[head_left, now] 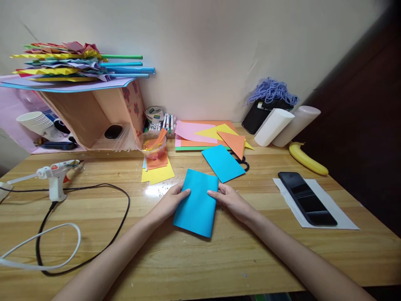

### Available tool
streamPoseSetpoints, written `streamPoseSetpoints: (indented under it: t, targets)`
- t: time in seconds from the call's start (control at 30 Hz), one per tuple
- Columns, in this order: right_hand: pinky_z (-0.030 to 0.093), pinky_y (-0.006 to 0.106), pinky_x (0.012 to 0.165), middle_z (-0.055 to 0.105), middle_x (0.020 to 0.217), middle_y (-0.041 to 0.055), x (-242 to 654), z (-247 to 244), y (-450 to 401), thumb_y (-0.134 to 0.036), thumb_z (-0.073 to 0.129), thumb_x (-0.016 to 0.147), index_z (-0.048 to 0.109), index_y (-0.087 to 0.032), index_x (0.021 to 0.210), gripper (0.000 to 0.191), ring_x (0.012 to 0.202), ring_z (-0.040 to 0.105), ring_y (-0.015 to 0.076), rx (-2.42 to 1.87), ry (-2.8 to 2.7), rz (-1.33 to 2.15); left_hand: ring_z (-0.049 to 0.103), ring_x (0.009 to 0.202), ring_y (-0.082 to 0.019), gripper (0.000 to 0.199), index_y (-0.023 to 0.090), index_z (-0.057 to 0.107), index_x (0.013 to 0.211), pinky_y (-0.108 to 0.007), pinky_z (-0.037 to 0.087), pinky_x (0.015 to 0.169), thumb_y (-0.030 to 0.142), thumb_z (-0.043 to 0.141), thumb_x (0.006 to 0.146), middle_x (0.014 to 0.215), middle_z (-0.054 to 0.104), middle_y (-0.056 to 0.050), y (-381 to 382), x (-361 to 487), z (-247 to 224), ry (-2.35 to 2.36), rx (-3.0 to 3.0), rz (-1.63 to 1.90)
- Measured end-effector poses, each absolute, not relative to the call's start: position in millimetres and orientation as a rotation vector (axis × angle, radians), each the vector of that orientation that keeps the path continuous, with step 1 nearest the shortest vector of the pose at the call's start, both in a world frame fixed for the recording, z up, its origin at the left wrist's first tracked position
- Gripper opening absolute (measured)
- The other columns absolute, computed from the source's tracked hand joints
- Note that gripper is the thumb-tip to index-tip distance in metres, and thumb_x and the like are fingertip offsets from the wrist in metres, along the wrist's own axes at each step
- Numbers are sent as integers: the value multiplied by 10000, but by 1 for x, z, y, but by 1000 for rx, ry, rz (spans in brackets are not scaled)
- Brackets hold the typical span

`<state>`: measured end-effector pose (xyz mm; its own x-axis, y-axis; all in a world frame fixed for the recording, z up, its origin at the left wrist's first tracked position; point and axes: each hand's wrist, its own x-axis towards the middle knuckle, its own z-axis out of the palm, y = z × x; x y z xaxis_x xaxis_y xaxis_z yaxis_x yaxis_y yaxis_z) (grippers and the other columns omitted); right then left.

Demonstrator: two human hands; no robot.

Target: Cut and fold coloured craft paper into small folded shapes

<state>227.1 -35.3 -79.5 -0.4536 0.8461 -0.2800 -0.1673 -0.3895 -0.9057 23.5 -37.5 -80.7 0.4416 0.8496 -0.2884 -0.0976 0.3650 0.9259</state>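
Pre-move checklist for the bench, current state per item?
1. Left hand gripping blue paper, thumb on top: ok.
2. Right hand gripping its opposite edge: ok.
3. Black looped handle uncovered: not ok, partly under the second blue piece.
4. Black cable off the left forearm: cannot tell, they run close together in view.
5. Glue gun cool: cannot tell, heat doesn't show.
6. Phone apart from both hands: ok, off to the right on white paper.
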Motion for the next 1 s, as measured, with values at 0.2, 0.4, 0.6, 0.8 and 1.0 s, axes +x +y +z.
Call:
streamPoseSetpoints:
  t: [0.2,0.4,0.6,0.8,1.0]
  targets:
    - [471,384,806,656,1023,92,225,-80,-36,-408,675,682,590,-152,1010,424,889,622,241,-1085,-1111,1883,554,1038,-268,431,162,529,1135,-371,440,860,395,564,774,1184,578,-99,-38,26,-77,973,1033,729]
    - [486,345,772,658,991,85,225,-83,-37,-390,650,713,575,-146,969,361,875,618,217,-1067,-1124,1876,572,996,-265,442,167,522,1138,-379,448,835,423,542,778,1152,596,-101,-39,27,-77,989,1045,726]
    - [492,252,530,665,732,41,227,-82,-35,-436,663,675,563,-127,872,380,588,616,147,-1230,-1248,1829,551,1011,-277,394,137,551,1055,-369,429,841,429,488,798,1087,620,-111,-35,24,-78,1060,1210,737]
    - [431,208,419,617,544,-7,224,-84,-34,-487,660,646,500,-146,754,392,429,571,116,-1277,-1270,1745,561,886,-253,308,164,580,914,-342,401,796,406,403,846,961,638,-84,-37,24,-80,1344,1618,807]
    - [495,268,549,659,667,18,222,-88,-31,-461,666,658,545,-151,823,371,604,630,166,-1175,-1207,1676,563,859,-253,271,184,586,849,-316,391,786,393,413,845,911,647,-70,-39,26,-80,1360,1664,889]
